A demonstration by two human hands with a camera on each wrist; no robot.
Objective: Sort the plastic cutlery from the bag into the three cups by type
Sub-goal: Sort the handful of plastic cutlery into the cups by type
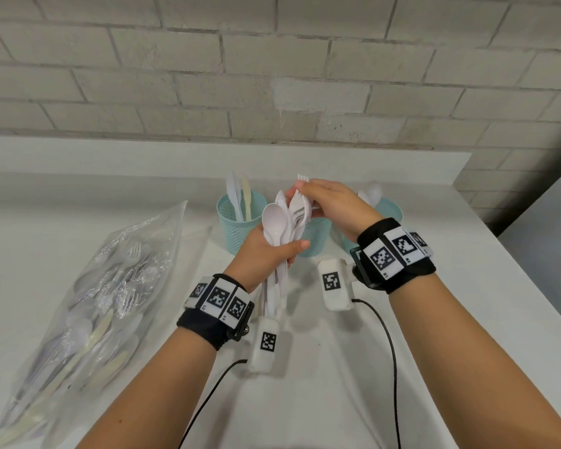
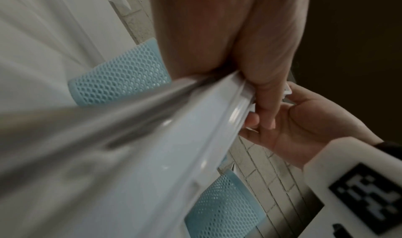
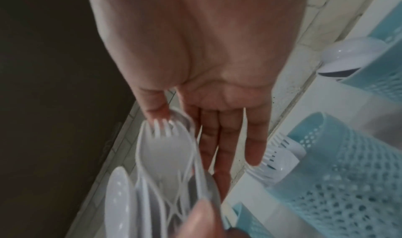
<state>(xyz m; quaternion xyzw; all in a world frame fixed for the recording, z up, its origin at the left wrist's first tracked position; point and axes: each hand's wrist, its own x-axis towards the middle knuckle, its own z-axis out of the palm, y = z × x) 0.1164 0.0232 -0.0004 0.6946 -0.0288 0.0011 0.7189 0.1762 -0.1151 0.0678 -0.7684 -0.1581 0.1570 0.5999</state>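
Cutlery bundle (image 1: 282, 234) gripped in left hand (image 1: 266, 254) | right hand (image 1: 331, 205) fingers pinching fork (image 1: 300, 205)

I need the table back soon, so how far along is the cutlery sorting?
Early, I'd judge. Done: a few knives stand in the left cup, spoons in the right cup. In hand: the left hand grips a mixed bunch of cutlery while the right hand works at a fork at its top. Left: that bunch, and the bag, still holding many pieces.
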